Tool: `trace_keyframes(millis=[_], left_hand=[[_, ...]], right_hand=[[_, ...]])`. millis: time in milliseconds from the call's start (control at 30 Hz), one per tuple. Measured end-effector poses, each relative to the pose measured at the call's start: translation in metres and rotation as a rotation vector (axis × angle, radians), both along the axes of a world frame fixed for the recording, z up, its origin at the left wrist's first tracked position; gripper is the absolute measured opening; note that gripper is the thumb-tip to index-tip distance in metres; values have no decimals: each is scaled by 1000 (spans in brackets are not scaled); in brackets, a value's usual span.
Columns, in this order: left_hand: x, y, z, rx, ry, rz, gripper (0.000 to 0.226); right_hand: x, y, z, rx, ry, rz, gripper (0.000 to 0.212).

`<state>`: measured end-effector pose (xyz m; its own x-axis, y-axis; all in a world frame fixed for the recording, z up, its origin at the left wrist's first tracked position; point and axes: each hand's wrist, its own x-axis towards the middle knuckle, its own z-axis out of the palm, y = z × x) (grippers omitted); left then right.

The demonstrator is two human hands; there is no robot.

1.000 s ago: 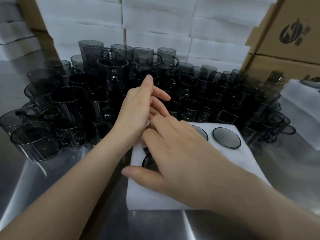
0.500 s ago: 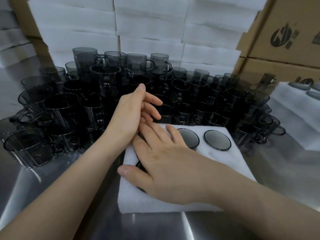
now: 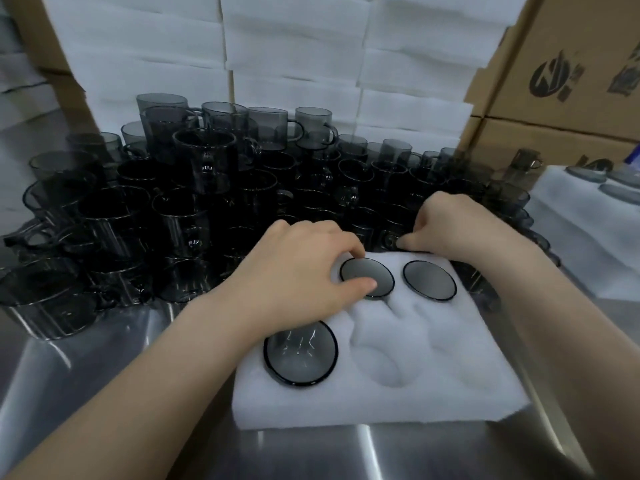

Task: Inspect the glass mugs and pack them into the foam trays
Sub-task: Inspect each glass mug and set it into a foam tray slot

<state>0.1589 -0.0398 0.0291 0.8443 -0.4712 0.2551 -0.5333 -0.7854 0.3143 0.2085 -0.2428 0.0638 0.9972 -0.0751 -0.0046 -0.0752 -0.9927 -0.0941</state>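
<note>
Head view: the white foam tray (image 3: 415, 393) lies on the shiny metal desk (image 3: 104, 393). Three dark round glass mugs (image 3: 300, 353) sit bottom-up in its holes. The left hand (image 3: 298, 271) pinches the middle mug (image 3: 372, 280) at the tray's far side. The right hand (image 3: 460, 226) is curled at the tray's far right corner; I cannot tell what it holds. Many loose dark mugs (image 3: 173, 209) stand behind the tray.

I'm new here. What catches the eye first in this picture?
A dense crowd of dark smoked glass mugs fills the steel table's far and left side, backed by stacked white foam sheets. In front lies a white foam tray with three mugs seated in view and two near pockets empty. The left hand grips the back middle mug, and the right hand curls at the tray's far edge.
</note>
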Motion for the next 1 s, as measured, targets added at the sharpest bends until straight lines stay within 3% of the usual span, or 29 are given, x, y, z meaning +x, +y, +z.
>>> trace_keyframes(millis=[267,400,533,733,833,900,1000], left_hand=[[-9,-8,1,107,-35,-8,42],[-13,-15,-5,147,80,-62,77],[-6,-13,-7,94,108,-96,84],[6,-9,-7,-40,112,-115,79],[8,-7,-6,-111,155,-102,86],[8,-6,-6,-179,145,-73,72],[8,-3,-5,-552,-8,47,27]], right_hand=[[1,-3,9,32,-39,37,14],[-10,-4,31,153,-233,78,23],[-14,5,37,372,-349,160,19],[-10,26,30,856,-231,244,21],[-4,33,25,976,-184,354,17],[0,36,18,1031,-165,424,15],[5,37,5,1139,-167,498,15]])
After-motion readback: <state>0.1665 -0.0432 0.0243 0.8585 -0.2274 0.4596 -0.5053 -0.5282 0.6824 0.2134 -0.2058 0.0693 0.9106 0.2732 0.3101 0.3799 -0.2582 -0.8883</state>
